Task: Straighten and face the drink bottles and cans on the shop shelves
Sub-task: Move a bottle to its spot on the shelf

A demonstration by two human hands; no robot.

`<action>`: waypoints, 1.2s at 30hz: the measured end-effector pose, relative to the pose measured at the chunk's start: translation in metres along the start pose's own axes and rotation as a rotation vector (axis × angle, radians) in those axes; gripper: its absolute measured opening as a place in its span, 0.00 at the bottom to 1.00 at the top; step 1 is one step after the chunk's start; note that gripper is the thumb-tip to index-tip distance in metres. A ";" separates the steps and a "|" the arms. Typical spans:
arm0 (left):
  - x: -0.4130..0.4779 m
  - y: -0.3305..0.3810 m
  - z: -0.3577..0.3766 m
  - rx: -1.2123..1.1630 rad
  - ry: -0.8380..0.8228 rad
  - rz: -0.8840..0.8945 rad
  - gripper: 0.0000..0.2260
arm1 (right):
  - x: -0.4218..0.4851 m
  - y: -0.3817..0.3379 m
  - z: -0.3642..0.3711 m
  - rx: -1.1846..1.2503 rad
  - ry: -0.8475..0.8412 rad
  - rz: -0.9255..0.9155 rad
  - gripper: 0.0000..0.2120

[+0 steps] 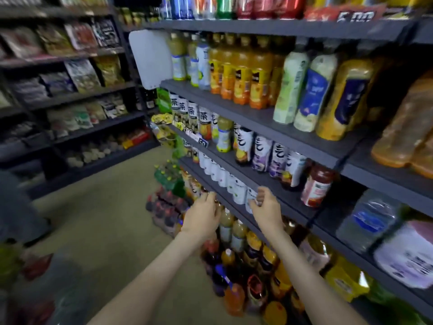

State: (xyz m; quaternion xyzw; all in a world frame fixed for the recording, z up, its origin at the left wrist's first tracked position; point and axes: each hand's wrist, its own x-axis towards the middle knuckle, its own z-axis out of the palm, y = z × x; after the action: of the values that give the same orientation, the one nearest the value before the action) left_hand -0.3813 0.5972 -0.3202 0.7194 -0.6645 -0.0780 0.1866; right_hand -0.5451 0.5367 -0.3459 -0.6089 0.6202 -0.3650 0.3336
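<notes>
Fixing the row of white bottles [223,175] on a low shelf [285,198].

Step now, I think: turning the end btl so its label looks out. R hand [264,207] is at the front edge of the shelf, thumb & fingers bent round the white bottle [251,195] at the right end of the row, pinching it. L hand [203,214] is just beside, a bit lower, near the same front edge; fingers half bent, nothing seen in it. Can't tell if it touches a btl. Next move prob needs a small twist, then a pull up to the edge, in line w/ the rest.
</notes>
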 end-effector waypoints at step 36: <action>0.480 -0.259 -0.040 -0.289 -0.458 0.957 0.19 | 0.287 -0.138 0.300 0.176 0.776 0.265 0.20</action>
State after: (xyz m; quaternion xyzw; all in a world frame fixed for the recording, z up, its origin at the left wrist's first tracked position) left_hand -0.0770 0.1430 -0.3146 0.2687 -0.9236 -0.2294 0.1490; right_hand -0.2278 0.2369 -0.3718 -0.3104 0.7394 -0.5728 0.1698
